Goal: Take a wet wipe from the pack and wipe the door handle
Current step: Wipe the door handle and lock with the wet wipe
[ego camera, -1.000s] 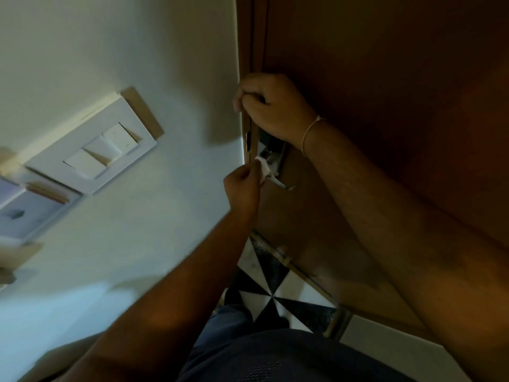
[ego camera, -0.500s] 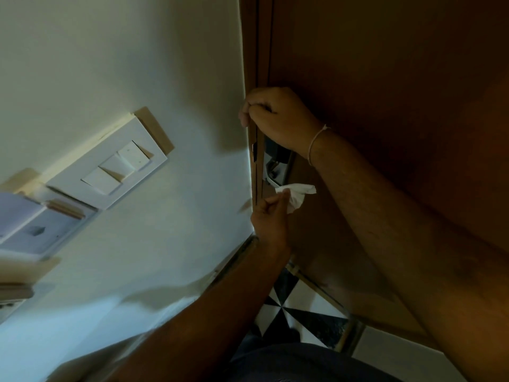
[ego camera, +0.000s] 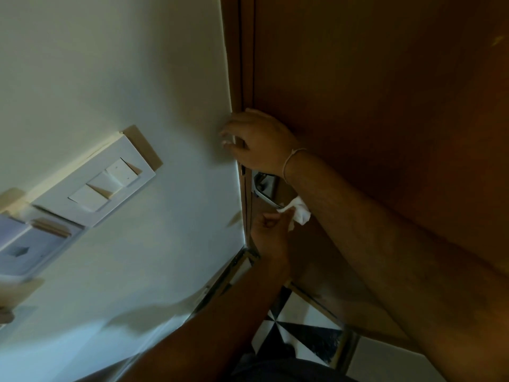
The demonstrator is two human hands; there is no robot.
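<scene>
A metal door handle point(ego camera: 264, 186) sits on the brown wooden door point(ego camera: 371, 78), close to the door's edge and partly hidden by my right wrist. My right hand point(ego camera: 259, 142) is just above the handle, its fingers curled around the door edge. Just below the handle, my left hand point(ego camera: 271, 230) pinches a crumpled white wet wipe point(ego camera: 299, 213). The wipe's upper corner lies at the lower end of the handle. The wet wipe pack is not in view.
A white wall point(ego camera: 137, 64) runs left of the door frame point(ego camera: 245, 78), with a white switch plate point(ego camera: 96, 188) and a second panel point(ego camera: 24, 249) on it. Black and white floor tiles point(ego camera: 297, 329) show below the door.
My left hand has dropped with the wipe from the handle to just below it. My right hand stays on the door edge, its fingers a little looser.
</scene>
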